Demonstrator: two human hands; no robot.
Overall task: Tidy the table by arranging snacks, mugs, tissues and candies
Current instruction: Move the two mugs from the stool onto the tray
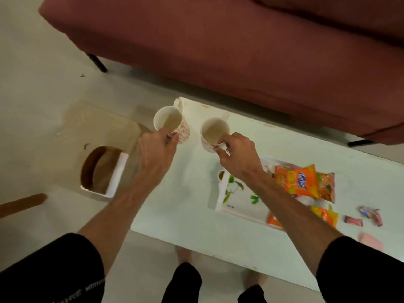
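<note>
Two white mugs with red print stand at the far left end of the white table (188, 206). My left hand (156, 153) grips the near rim of the left mug (168, 121). My right hand (237, 154) pinches the near rim of the right mug (215, 130). Whether the mugs rest on the table or hang just above it is unclear. To the right lies a white tray (238, 197) with a leaf pattern, and orange snack packets (303, 182) lie on its right side. Small wrapped candies (369, 215) lie further right on the table.
A dark red sofa (240, 51) runs along the far side of the table. On the floor at the left stands a white bin (105, 171) with a brown liner. A pink object (370, 241) lies at the table's near right edge. My feet are below the near edge.
</note>
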